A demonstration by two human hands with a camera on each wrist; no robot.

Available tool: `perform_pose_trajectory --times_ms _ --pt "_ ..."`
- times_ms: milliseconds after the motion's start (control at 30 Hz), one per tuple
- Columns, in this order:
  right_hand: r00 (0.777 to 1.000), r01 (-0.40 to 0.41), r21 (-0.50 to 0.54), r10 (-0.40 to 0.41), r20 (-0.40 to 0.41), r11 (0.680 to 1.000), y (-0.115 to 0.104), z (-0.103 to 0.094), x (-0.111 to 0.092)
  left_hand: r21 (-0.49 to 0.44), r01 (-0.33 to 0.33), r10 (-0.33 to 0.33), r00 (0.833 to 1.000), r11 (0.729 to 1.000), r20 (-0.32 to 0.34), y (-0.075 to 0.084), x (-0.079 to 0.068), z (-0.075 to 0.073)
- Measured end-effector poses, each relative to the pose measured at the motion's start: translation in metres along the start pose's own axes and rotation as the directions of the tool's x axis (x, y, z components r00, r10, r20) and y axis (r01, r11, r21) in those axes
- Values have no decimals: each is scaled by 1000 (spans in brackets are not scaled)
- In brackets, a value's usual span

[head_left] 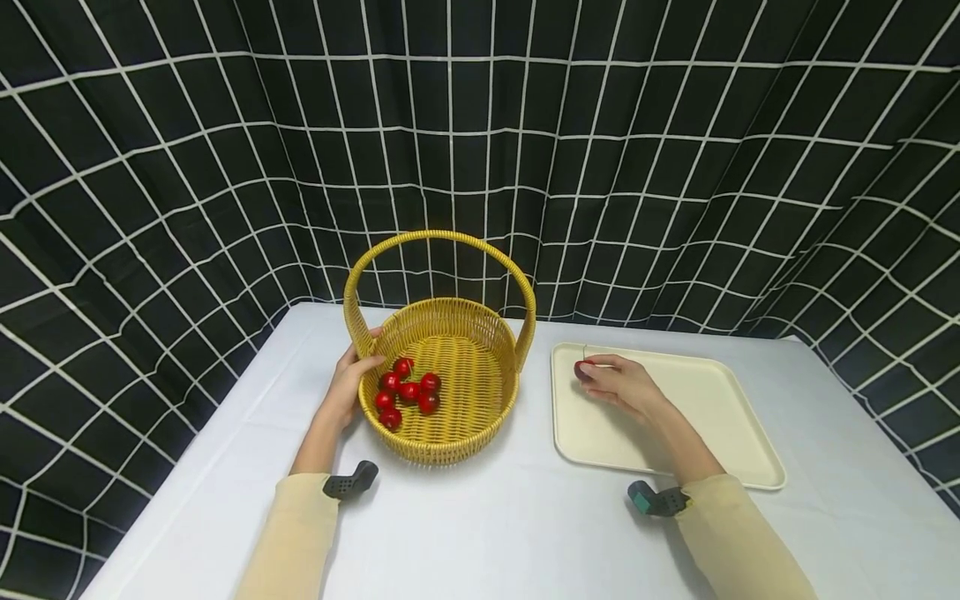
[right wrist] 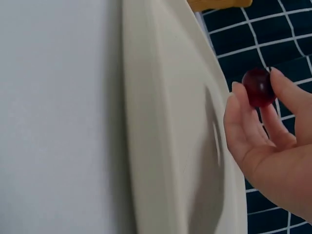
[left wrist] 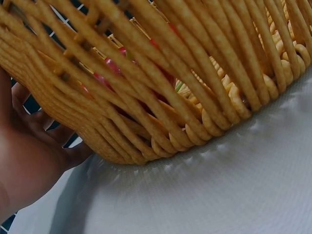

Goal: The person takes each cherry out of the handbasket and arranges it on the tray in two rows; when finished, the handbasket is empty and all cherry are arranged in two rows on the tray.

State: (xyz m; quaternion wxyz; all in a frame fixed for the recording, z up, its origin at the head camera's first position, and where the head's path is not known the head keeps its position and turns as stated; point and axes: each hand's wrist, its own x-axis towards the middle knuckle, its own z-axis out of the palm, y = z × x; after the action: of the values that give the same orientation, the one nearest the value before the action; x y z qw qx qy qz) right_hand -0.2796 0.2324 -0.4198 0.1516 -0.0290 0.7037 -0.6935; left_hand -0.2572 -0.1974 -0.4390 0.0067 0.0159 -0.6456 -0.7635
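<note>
A yellow woven basket (head_left: pixel 442 452) with a tall arched handle (head_left: pixel 438 235) stands left of centre. Several red cherries (head_left: pixel 408 392) lie together on the left part of its floor; in the left wrist view they show only in slivers through the weave. My left hand (head_left: pixel 348 382) grips the basket's left side, thumb over the rim and the other fingers around the outer wall. Over the left end of a cream tray (head_left: pixel 720 417), my right hand (head_left: pixel 626 388) pinches a dark red cherry (right wrist: pixel 259 87) between thumb and fingertips. Its thin stem points up in the head view.
A white cloth (head_left: pixel 480 533) covers the table under basket and tray. Behind and at both sides hangs a black curtain (head_left: pixel 480 158) with a white grid. Dark wrist devices (head_left: pixel 660 500) sit at both sleeve cuffs.
</note>
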Motion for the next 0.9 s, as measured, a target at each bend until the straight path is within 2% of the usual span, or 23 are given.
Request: perform_pose_trajectory --times_ms 200,433,900 --pt "994 -41 4 41 -98 999 -1 6 14 -10 10 -10 1000 1000 -7 -1 -1 -1" --pt "982 -81 5 81 -170 997 2 8 24 -8 2 -2 1000 1000 -1 0 -1 0" --pt "966 -69 -25 60 -253 997 8 9 34 -5 -9 9 1000 1000 -4 0 -1 1"
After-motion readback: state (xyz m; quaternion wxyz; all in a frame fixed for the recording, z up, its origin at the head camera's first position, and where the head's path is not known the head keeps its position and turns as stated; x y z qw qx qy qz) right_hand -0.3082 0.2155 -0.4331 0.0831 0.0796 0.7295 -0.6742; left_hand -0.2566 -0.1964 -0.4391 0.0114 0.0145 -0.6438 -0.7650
